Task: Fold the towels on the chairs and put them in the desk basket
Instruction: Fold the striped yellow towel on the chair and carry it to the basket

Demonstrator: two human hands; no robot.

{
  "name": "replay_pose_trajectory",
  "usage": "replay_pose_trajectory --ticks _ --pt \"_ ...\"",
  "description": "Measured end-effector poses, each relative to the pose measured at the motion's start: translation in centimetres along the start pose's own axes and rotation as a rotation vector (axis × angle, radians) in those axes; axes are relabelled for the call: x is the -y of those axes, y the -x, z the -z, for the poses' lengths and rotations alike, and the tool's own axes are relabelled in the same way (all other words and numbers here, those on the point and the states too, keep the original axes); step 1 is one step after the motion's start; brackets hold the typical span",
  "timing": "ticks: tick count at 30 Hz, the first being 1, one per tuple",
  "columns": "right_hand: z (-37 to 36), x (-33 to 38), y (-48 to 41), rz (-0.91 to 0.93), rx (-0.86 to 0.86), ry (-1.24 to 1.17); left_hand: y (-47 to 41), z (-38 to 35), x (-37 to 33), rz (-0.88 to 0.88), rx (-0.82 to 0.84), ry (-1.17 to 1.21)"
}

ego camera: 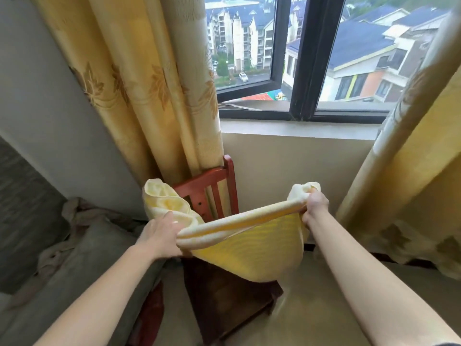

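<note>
Head view, yellow towel (249,248) stretched sideways, both hands gripping ends

Both arms bare, reaching forward and upward from the lower corners, forearms converging slightly. Left hand (162,236) lower and nearer, back of hand up, fingers curled closed around the towel (249,248) at its left end, thumb side toward the right hand. Right hand (314,205) higher and farther out, fist closed on the towel's other end, knuckles up, wrist bent a little downward. Hands well apart, the cloth drawn taut between the two grips.
</note>
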State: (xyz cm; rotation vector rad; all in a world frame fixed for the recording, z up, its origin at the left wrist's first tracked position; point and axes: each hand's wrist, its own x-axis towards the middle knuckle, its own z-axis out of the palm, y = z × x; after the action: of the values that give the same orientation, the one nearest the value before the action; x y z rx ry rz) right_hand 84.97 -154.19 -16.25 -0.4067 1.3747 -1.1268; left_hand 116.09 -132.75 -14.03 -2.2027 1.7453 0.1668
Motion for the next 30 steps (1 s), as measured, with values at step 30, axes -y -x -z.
replay_pose_trajectory --ticks 30 --pt "-14.6 -12.2 2.7 0.641 0.502 1.162 -9.3 -2.4 7.9 -0.032 -0.130 0.506"
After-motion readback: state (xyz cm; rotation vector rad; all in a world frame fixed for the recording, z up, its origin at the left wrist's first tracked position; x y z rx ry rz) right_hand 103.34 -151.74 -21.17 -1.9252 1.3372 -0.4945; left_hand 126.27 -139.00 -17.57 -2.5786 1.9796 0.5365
